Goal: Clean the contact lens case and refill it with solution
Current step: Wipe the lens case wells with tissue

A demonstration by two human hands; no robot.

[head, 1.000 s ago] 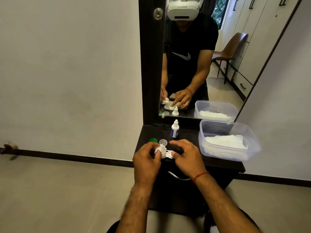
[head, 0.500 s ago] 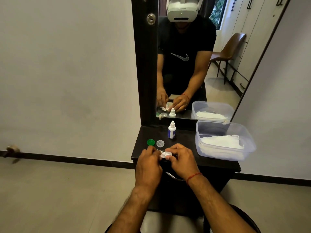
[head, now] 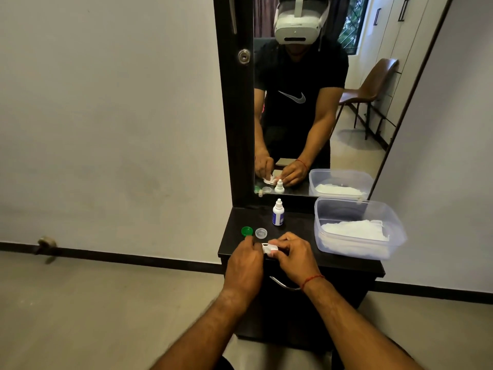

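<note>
The white contact lens case is held low over the front of the dark vanity top, pinched between both hands. My right hand grips its right end. My left hand presses a small white tissue against its left end; most of the tissue is hidden by my fingers. Just behind my left hand lie a green cap and a clear cap. The white solution bottle with a blue label stands upright further back, its cap on.
A clear plastic container with white tissues sits on the right of the top. A mirror rises behind the bottle. A drawer handle is below my hands. Walls flank the narrow vanity.
My hands have closed in on the case, and the tissue wad that showed at my left fingertips is now mostly covered. The view has moved closer to the vanity.
</note>
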